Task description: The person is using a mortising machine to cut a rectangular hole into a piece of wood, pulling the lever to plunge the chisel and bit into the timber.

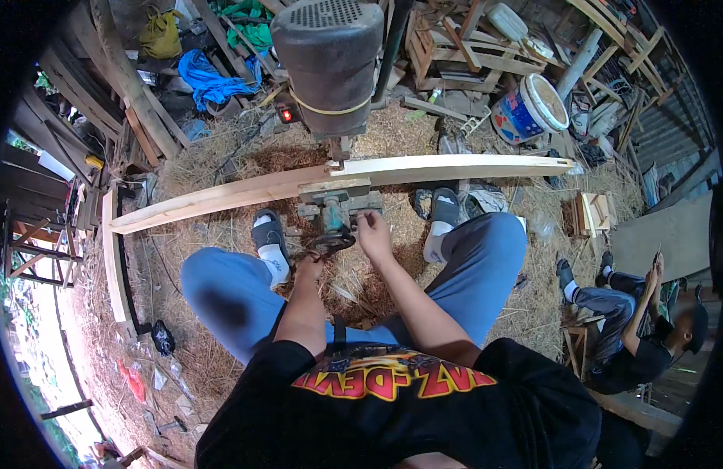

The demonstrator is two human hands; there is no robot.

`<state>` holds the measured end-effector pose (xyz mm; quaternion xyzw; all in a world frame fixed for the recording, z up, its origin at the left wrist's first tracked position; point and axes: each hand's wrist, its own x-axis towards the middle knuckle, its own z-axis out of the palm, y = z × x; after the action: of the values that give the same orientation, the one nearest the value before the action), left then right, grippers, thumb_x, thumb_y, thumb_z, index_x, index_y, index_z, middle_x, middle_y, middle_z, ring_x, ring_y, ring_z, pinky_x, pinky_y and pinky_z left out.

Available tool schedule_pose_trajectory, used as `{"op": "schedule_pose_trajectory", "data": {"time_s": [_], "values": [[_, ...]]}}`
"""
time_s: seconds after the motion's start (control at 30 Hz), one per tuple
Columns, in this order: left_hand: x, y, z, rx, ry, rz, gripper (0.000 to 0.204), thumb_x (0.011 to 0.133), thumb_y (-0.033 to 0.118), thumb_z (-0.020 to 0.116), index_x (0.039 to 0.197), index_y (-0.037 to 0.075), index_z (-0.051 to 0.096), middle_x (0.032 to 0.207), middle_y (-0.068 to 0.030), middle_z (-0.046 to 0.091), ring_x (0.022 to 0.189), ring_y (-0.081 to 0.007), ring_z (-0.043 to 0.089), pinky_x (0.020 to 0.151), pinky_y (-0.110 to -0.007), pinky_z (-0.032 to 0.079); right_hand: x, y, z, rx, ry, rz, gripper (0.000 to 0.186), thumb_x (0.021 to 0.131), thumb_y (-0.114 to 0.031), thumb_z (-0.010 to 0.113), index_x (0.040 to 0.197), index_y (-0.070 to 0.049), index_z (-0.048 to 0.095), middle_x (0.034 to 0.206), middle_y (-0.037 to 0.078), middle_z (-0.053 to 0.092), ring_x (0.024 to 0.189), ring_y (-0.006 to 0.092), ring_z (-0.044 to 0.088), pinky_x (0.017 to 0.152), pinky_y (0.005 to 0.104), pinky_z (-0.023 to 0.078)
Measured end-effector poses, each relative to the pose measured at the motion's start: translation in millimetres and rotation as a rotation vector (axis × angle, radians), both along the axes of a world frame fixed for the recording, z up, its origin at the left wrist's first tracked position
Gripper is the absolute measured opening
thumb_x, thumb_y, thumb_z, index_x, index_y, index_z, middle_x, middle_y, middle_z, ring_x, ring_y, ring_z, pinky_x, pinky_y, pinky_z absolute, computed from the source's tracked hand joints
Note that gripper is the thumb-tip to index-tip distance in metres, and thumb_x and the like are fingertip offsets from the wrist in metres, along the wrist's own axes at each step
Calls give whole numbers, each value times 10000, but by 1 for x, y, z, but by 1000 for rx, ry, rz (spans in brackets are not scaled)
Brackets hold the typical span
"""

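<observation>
Straw-littered floor (511, 313); vise (332, 215) likely steadies beam (447, 167) under machine (326, 74). Left hand (308, 268) at wheel (342, 241), right hand (374, 236) narrowed; can't tell grips.

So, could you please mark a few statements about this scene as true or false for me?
1. The left hand is at the wheel. True.
2. The right hand rests on a knee. False: it is beside the vise.
3. A red light glows by the machine. True.
4. The bucket stands left of the machine. False: it is to the right.
5. The blue cloth lies left of the machine. True.
</observation>
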<state>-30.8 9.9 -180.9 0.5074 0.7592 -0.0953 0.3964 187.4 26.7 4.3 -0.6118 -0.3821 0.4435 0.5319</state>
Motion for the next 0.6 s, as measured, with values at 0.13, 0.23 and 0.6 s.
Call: {"op": "schedule_pose_trajectory", "data": {"time_s": [0.13,0.23,0.6], "values": [[-3,2,-26,53,-102,-99,615,976,619,479,1322,154,682,1347,-225,635,1291,-402,580,1116,-461,439,8,-1,-4,-140,110,-19,267,1037,-224,569,930,8,646,784,35,616,745,117,533,689,298,429],[0,4,-39,21,-87,-100,642,965,633,479,1265,115,709,1277,-238,671,1229,-412,621,1073,-466,464,9,-2,-4,-40,18,-19,287,1037,-241,563,919,6,651,791,41,617,760,127,545,698,304,432],[0,0,-35,123,-20,-151,789,897,804,481,1275,155,723,1275,-211,683,1214,-395,633,1058,-456,493,10,0,-9,-90,70,-8,273,1034,-208,537,969,18,675,881,56,681,807,140,596,766,298,477]]}}
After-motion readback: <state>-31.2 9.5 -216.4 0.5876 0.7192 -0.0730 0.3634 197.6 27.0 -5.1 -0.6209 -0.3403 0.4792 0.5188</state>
